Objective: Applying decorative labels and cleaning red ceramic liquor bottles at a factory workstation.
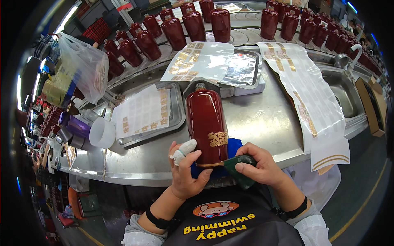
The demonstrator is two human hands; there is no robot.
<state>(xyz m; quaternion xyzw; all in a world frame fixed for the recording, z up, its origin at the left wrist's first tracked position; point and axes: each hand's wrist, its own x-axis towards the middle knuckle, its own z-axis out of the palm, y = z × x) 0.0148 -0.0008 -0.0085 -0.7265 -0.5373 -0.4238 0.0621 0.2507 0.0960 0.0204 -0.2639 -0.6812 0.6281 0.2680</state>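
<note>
A dark red glossy bottle [205, 119] with a gold ornament low on its front lies in front of me, its neck pointing away. My left hand [186, 170] grips the bottle's lower left edge, thumb at the base; one finger wears a white wrap [184, 151]. In my right hand [262, 166] is a dark green flat pad [242, 174], pinched between thumb and fingers. The pad's edge touches the bottle's lower right corner. Blue material [234, 146] shows beside and under the bottle's base.
Sheets of gold stickers lie on a tray [178, 117] at left, on a second tray [256, 67] behind the bottle, and as a long strip [316, 100] at right. A white cup [102, 133] stands left. Many red bottles [221, 24] line the conveyor behind. A sink [344, 90] is far right.
</note>
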